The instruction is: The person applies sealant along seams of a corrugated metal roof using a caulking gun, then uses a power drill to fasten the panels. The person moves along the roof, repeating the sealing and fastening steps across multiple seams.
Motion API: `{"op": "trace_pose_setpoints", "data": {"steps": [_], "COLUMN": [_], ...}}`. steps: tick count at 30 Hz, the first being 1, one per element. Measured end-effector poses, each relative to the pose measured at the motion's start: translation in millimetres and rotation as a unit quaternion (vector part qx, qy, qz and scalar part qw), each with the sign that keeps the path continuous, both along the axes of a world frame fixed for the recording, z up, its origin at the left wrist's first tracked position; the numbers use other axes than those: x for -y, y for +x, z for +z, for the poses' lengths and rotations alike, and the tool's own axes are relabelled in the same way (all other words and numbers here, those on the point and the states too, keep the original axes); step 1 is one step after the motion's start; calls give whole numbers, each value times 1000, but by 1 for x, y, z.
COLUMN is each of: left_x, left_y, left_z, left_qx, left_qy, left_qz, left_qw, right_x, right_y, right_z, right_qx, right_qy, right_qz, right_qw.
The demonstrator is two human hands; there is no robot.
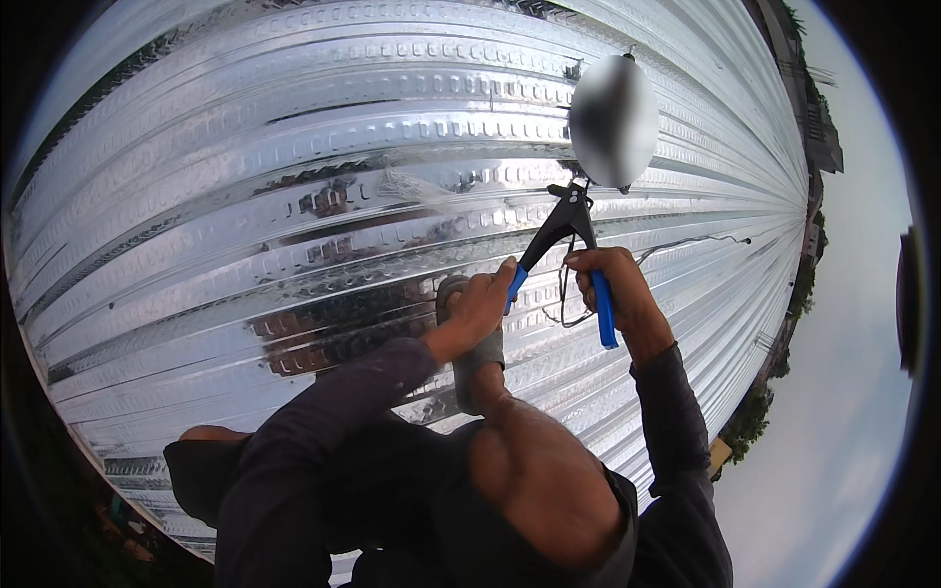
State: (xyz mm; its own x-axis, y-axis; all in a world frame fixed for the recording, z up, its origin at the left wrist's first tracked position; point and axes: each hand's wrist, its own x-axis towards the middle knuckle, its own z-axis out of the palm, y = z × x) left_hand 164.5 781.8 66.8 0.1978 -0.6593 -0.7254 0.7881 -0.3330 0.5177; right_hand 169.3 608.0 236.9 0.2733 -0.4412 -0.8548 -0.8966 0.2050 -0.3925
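Both of my hands are on a hand riveter (566, 218) with a black body and blue grips, its handles spread in a V. My left hand (480, 306) closes on the left handle, just over my shod foot (475, 367). Around the top of the right handle wraps my right hand (619, 284), and the blue grip sticks out below it. The riveter's head points away from me, low over ribbed silvery metal sheeting (323, 240). A blurred oval patch covers what lies just beyond the head. A thin dark cord (563, 294) loops down between the handles.
Raised ribs of the sheeting run across the whole surface and converge at the right. A thin dark wire (696, 241) lies on it, right of my right hand. Beyond the right edge are trees (753, 416) and sky. My bent knee (564, 490) is between my arms.
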Motion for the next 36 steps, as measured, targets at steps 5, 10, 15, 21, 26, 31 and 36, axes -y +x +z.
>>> {"op": "trace_pose_setpoints", "data": {"steps": [5, 10, 15, 21, 26, 31, 36], "left_x": [14, -20, -100, -220, -252, -315, -387], "left_y": [47, 153, 242, 269, 248, 236, 214], "left_z": [37, 76, 112, 100, 74, 70, 48], "left_qx": [86, 148, 333, 399, 332, 301, 224], "left_qy": [-163, -139, 24, 138, 170, 269, 408], "left_qz": [263, 360, 435, 437, 439, 420, 321], "left_qw": [947, 911, 836, 795, 817, 813, 825], "right_x": [-47, -64, -6, -33, -49, -73, -70], "right_y": [21, 84, 94, 96, 122, 126, 115], "right_z": [30, 33, -83, -211, -252, -258, -254], "right_qx": [54, 264, 178, 264, 241, 228, 228], "right_qy": [-141, -27, -196, -294, -317, -250, -164], "right_qz": [195, 153, 248, 451, 538, 599, 533], "right_qw": [969, 952, 932, 801, 743, 726, 798]}}
